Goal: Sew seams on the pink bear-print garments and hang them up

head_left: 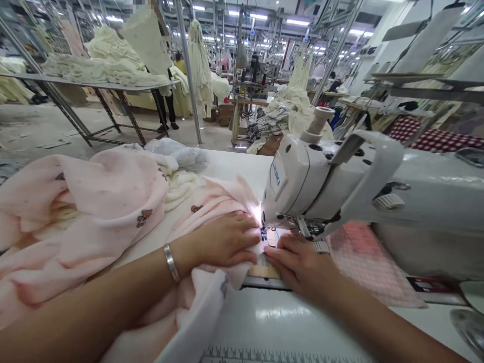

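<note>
Pale pink fabric (204,201) with small bear prints lies under the presser foot (263,233) of a white sewing machine (302,176). My left hand (223,239), a silver bangle at its wrist, rests flat on this fabric just left of the foot, fingers stretched out. On the other side, my right hand (298,257) has its fingertips together at the fabric's edge, close to the needle area. The fingers of that hand are partly hidden beside the machine head. A lamp glows brightly at the needle.
More pink fabric (94,196) is heaped on the left of the table. A red-and-white checked cloth (370,262) lies beneath the machine arm. A ruler (280,355) runs along the front edge. Behind stands a table (117,85) piled with cream garments, and a person beside it.
</note>
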A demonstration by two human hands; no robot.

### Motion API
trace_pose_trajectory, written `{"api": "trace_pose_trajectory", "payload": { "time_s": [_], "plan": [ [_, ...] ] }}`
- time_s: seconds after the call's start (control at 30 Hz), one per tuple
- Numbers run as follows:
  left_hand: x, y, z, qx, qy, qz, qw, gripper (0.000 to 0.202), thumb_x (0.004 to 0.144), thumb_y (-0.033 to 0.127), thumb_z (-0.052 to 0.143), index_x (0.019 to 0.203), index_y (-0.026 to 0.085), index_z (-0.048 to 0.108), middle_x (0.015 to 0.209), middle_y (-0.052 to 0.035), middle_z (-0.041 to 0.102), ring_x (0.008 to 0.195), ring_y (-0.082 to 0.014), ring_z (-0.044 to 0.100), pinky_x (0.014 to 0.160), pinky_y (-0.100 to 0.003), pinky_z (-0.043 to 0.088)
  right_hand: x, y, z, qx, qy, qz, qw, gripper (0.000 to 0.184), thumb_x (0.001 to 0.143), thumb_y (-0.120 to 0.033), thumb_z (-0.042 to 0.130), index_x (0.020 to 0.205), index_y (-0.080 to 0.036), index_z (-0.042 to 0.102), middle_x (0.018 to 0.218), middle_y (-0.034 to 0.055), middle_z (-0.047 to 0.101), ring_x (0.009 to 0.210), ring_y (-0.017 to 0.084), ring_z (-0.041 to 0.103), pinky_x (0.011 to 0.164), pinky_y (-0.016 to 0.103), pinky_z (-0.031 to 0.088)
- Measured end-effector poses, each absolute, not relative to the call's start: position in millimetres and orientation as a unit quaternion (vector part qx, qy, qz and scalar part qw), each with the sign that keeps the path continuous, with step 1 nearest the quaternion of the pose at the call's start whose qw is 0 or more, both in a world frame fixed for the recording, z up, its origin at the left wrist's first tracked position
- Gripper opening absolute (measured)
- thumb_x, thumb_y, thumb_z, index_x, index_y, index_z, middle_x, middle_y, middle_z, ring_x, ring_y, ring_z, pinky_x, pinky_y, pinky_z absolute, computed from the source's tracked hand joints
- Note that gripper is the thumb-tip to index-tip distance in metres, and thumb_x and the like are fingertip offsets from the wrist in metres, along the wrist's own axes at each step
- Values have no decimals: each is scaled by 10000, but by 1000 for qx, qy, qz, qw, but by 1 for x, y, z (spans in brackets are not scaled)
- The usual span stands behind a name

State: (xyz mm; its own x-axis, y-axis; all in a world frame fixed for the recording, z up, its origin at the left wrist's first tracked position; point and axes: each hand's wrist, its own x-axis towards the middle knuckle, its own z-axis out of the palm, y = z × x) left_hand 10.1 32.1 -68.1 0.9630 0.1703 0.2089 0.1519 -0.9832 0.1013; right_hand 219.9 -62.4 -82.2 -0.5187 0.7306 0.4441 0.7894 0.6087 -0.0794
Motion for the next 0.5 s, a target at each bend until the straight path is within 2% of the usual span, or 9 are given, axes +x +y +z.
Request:
{"api": "trace_pose_trajectory", "payload": {
  "time_s": [0.13, 0.27, 0.33, 0.4, 0.47, 0.5],
  "plan": [
    [13, 48, -65, 986, 101, 123, 57, 301, 922, 434, 413, 811, 176, 523, 822, -48, 518, 745, -192, 464, 716, -332, 391, 220, -63, -88, -442, -866, -60, 227, 218, 912, -203, 433, 970, -185, 642, 812, 60, 608, 767, 183, 556, 718, 326, 421],
    [15, 50, -62, 983, 129, 115, 57, 269, 905, 421, 455, 826, 180, 545, 804, -35, 530, 752, -195, 486, 734, -338, 399, 218, -62, -86, -453, -862, -46, 223, 209, 911, -207, 439, 970, -183, 639, 827, 60, 607, 757, 182, 552, 687, 321, 414],
    [13, 32, -64, 976, 174, 117, 52, 236, 916, 379, 445, 913, 172, 558, 871, -53, 555, 820, -212, 510, 769, -353, 413, 216, -66, -78, -444, -868, -40, 221, 198, 904, -196, 452, 969, -183, 638, 824, 59, 610, 760, 180, 549, 687, 323, 411],
    [7, -5, -70, 960, 245, 132, 27, 267, 933, 337, 410, 1059, 139, 536, 1022, -106, 566, 957, -250, 516, 837, -397, 418, 212, -80, -66, -425, -875, -30, 228, 190, 891, -173, 468, 997, -182, 626, 810, 51, 610, 748, 172, 540, 680, 321, 406],
    [-2, -58, -80, 941, 301, 154, -22, 347, 930, 327, 403, 1176, 99, 487, 1177, -168, 532, 1110, -305, 471, 920, -472, 388, 207, -102, -57, -409, -879, -10, 244, 181, 875, -147, 482, 997, -168, 614, 771, 42, 602, 720, 166, 522, 648, 314, 395],
    [-8, -86, -84, 944, 293, 144, -34, 380, 925, 337, 410, 1226, 111, 464, 1243, -168, 507, 1173, -315, 439, 961, -493, 364, 204, -115, -55, -402, -882, 1, 247, 167, 871, -138, 484, 974, -166, 614, 741, 34, 594, 691, 160, 508, 624, 309, 385]
  ]
}}
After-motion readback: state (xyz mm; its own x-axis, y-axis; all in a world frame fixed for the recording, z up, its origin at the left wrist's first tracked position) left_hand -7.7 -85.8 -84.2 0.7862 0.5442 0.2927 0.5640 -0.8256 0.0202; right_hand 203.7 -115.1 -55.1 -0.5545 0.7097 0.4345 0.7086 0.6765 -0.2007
